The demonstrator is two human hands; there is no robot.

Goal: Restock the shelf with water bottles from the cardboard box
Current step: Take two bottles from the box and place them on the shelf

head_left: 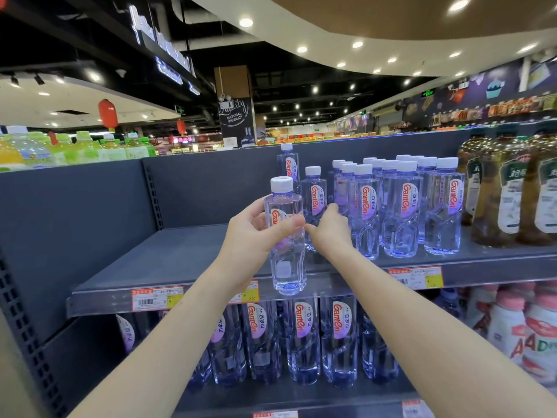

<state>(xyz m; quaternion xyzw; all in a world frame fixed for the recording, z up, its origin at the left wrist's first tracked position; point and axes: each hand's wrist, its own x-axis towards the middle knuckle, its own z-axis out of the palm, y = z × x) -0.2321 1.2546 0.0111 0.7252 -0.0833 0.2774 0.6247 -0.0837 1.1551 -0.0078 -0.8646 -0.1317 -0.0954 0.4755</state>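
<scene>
My left hand (pixel 256 233) grips a clear water bottle (pixel 286 263) with a white cap and a red-lettered label, holding it upright in front of the grey shelf's front edge (pixel 193 292). My right hand (pixel 330 227) reaches onto the shelf and is closed around the lower part of another bottle (pixel 314 194) standing there. Right of it stand several rows of the same bottles (pixel 404 206). One bottle (pixel 288 165) stands alone further back. The cardboard box is out of view.
The shelf's left half (pixel 168 251) is bare. Brown tea bottles (pixel 509 191) fill its right end. The shelf below holds more water bottles (pixel 301 336) and pink-capped drinks (pixel 524 324). Green and yellow drinks (pixel 75 149) stand beyond the back panel.
</scene>
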